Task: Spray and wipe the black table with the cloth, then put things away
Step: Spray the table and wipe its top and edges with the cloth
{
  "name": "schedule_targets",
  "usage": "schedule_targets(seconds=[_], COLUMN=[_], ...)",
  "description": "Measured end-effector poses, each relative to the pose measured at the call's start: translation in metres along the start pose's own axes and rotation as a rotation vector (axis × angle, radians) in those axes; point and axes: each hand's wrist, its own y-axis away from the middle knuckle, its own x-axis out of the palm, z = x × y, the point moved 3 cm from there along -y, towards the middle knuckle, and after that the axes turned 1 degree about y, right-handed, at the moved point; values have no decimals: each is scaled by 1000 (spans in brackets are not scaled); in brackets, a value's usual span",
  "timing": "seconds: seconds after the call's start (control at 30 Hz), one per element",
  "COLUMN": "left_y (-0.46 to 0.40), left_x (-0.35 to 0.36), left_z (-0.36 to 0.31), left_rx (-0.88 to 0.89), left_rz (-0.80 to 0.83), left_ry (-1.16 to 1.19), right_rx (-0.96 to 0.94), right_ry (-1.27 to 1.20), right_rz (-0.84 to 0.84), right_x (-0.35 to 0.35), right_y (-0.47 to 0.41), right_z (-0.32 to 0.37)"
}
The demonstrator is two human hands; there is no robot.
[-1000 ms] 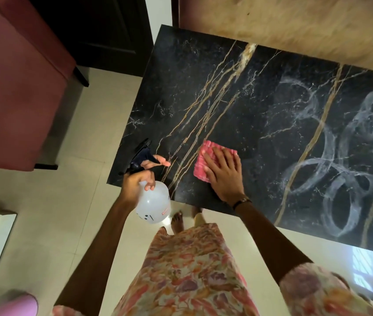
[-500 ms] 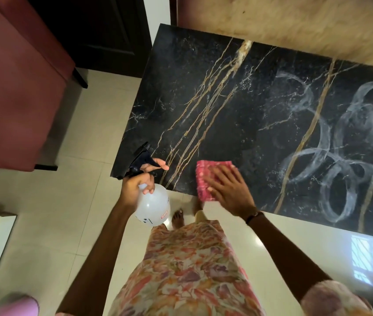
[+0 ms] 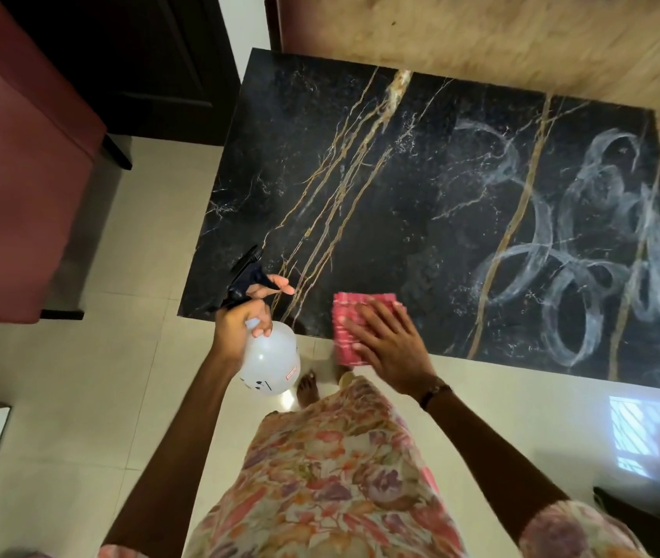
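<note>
red sofa far left | dark door behind | cream tiled floor

The person wears a loose floral-print garment in pink, orange, purple and cream. Short sleeves of the same print cover the upper arms; the right sleeve shows at the lower right. A thin dark wristband encircles the right wrist. The feet are bare.
</note>
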Motion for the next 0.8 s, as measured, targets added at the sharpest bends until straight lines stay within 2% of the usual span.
schedule_targets(seconds=[0.17, 0.3, 0.37, 0.43, 0.57, 0.7, 0.8], left_y=[-1, -1, -2, -5, -13, -22, -30], left_x=[7, 19, 30, 45, 80, 110, 134], left_z=[3, 9, 11, 12, 14, 17, 19], left_rx=[-19, -72, -77, -56, 1, 13, 26], left_rz=[-14, -63, -13, 33, 79, 83, 98], left_ry=[-13, -46, -48, -32, -39, -82, -106], right_rx=[221, 391, 343, 204, 3, 49, 158], right_ry=[16, -41, -51, -48, -49, -11, -5], right_rz=[23, -23, -53, -59, 12, 22, 32], right_x=[-11, -20, -20, -14, -2, -2, -12], right_y=[23, -30, -44, -36, 33, 102, 97], right_z=[-83, -76, -56, -41, -53, -125, -180])
